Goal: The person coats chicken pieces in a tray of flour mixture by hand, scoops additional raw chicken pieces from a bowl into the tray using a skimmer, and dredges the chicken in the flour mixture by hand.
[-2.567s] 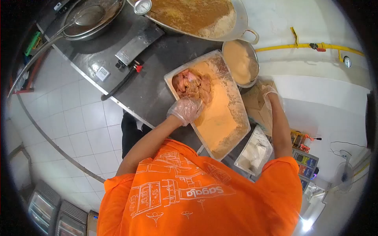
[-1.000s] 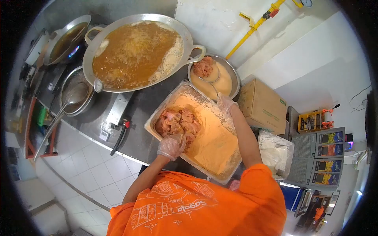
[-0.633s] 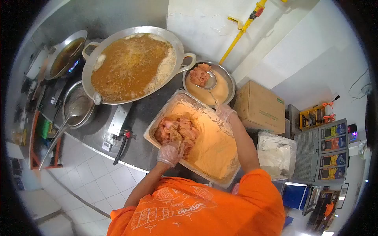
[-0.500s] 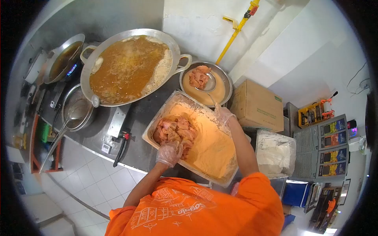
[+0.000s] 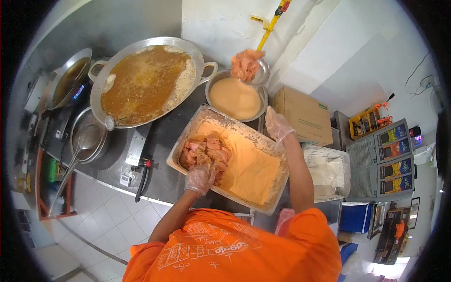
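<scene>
My right hand (image 5: 278, 126), in a clear plastic glove, is closed on the handle of a metal strainer ladle (image 5: 263, 74). Heaped in its bowl is raw chicken (image 5: 246, 65), held above the far rim of a metal bowl of pale orange batter (image 5: 234, 97). Below, a rectangular tub (image 5: 277, 185) holds orange-tinted flour (image 5: 251, 164) and a pile of raw chicken pieces (image 5: 206, 152) at its left end. My gloved left hand (image 5: 200, 179) touches the near edge of that pile; its fingertips are hidden among the pieces.
A wide two-handled pan of bubbling oil (image 5: 145, 84) stands at the back left. Nearby are a pot with a wire skimmer (image 5: 87, 136) and a smaller oil pan (image 5: 70, 82). On the right are a cardboard box (image 5: 303, 115) and a tub of white flour (image 5: 326, 171).
The strainer ladle with chicken has risen out of the batter, up and away from me. My right hand has moved right and slightly up. My left hand stays at the pile.
</scene>
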Tool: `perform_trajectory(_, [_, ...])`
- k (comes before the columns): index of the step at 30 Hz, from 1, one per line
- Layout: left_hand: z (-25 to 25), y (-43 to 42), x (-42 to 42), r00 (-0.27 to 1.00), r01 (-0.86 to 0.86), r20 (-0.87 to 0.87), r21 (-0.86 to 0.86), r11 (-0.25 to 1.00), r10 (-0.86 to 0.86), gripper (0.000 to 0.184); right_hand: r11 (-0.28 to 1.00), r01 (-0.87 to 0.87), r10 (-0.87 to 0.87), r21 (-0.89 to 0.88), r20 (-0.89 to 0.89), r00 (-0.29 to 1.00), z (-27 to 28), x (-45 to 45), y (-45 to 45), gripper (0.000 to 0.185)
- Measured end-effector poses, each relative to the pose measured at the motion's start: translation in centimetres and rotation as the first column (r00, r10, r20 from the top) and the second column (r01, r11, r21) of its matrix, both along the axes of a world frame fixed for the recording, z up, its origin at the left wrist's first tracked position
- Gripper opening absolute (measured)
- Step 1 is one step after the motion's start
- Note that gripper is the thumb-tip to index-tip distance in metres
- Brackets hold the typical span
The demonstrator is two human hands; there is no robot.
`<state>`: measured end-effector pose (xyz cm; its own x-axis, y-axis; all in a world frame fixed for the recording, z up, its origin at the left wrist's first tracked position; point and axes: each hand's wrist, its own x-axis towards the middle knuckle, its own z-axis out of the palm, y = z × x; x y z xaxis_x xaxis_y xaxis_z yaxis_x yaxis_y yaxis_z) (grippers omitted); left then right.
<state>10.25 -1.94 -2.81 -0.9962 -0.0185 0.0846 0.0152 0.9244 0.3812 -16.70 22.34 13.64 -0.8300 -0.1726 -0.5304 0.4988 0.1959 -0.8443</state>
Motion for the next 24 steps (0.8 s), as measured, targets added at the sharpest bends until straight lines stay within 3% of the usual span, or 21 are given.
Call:
perform_trajectory(5, [-0.6, -0.2, -0.1, 0.993, 0.023, -0.117, -0.071, 0.997, -0.032, 0.039, 0.999, 0.034, -0.033, 0.040, -0.031, 0.999, 2.1, -0.8, -0.2, 0.047])
perform_trajectory(6, [-0.7, -0.3, -0.1, 0.994, 0.076, 0.084, -0.075, 0.994, -0.069, 0.031, 0.998, 0.051, -0.053, -0.032, -0.060, 0.997, -0.2, -1.2, -0.1, 0.046])
perform_trajectory(7, [-0.7, -0.5, -0.3, 0.954, 0.124, 0.281, -0.068, 0.990, -0.101, 0.043, 0.993, 0.063, -0.072, -0.105, -0.088, 0.994, -2.6, -1.6, 0.0, 0.046])
perform_trajectory(8, [0.2, -0.5, -0.6, 0.956, 0.119, 0.278, -0.070, 0.990, -0.095, 0.043, 0.993, 0.058, -0.068, -0.107, -0.091, 0.994, -5.0, -1.7, -0.1, 0.046])
perform_trajectory(10, [2.7, -0.3, -1.0, 0.889, 0.133, 0.449, -0.068, 0.989, -0.089, 0.043, 0.986, 0.036, -0.020, 0.164, -0.093, 0.995, -9.6, -0.7, -0.1, 0.051])
perform_trajectory(11, [2.6, -0.3, -0.9, 0.891, 0.127, 0.446, -0.069, 0.990, -0.083, 0.043, 0.986, 0.030, -0.015, 0.163, -0.096, 0.995, -10.9, 0.4, -0.3, 0.051])
perform_trajectory(13, [2.2, -0.3, -0.1, 0.957, 0.133, 0.268, -0.072, 0.988, -0.110, 0.040, 0.977, 0.026, -0.029, 0.210, 0.010, 1.000, -12.7, 2.3, -0.9, 0.054])
perform_trajectory(17, [-0.2, -0.5, -0.3, 0.972, 0.102, 0.224, -0.105, 0.989, -0.076, 0.036, 0.985, -0.015, 0.002, 0.170, 0.078, 0.997, -10.1, 3.4, -0.6, 0.057])
perform_trajectory(19, [1.4, -0.3, -0.2, 0.996, 0.068, 0.055, -0.082, 0.994, -0.064, 0.041, 0.995, -0.069, 0.070, 0.068, -0.004, 0.998, -8.9, 2.1, 0.1, 0.056])
perform_trajectory(22, [1.5, 0.0, -0.5, 0.998, -0.021, 0.056, 0.047, 0.999, 0.018, 0.040, 0.986, 0.025, -0.011, 0.167, -0.083, 0.996, -3.2, 1.5, -0.9, 0.054])
perform_trajectory(24, [0.0, -0.2, -0.2, 0.999, 0.013, -0.040, -0.003, 1.000, -0.013, 0.039, 0.996, 0.038, -0.029, 0.083, -0.108, 0.994, -2.2, 0.9, -1.1, 0.056])
